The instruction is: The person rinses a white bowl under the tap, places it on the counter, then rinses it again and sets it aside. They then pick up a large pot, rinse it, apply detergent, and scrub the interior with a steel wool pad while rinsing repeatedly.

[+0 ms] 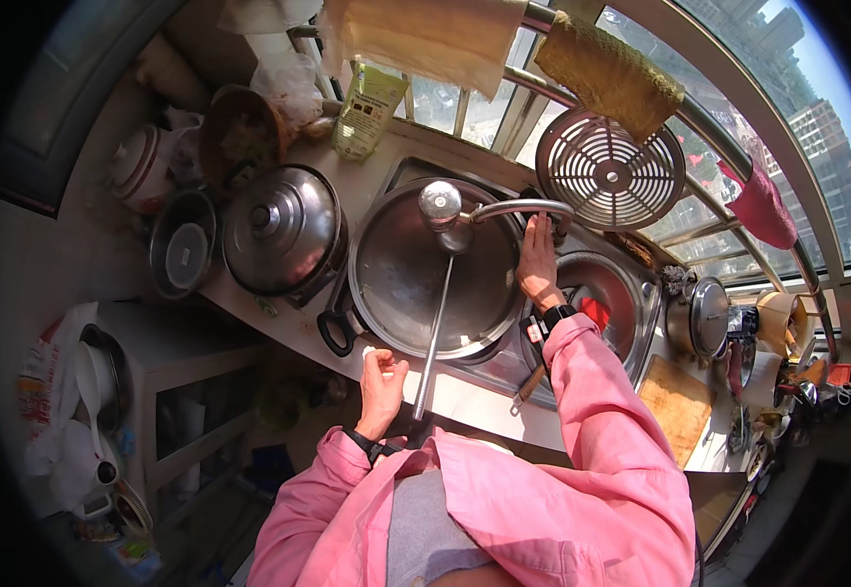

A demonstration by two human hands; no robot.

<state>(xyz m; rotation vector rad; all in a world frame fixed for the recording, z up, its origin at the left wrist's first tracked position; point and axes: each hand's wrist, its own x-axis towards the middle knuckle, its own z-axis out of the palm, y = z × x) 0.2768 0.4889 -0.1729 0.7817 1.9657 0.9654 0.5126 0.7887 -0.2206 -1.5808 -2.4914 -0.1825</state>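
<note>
A large metal wok (396, 293) sits over the left sink basin, with a long-handled metal ladle (436, 323) lying across it, its handle reaching past the near rim. The faucet (440, 205) arches above the wok. My right hand (539, 260) reaches to the base of the faucet's curved pipe, by the wok's right side; the fingertips are partly hidden there. Near the wok's black handle (337, 332), my left hand (381, 389) is raised with curled fingers and a small white thing at the fingertips. The right sink basin (631, 293) holds something red.
A lidded metal pot (282, 227) and a metal bowl (170, 253) stand left of the wok. Behind are a green pouch (369, 110) and a round slotted metal rack (611, 170). A wooden cutting board (675, 407) and a lidded pot (708, 315) are at the right.
</note>
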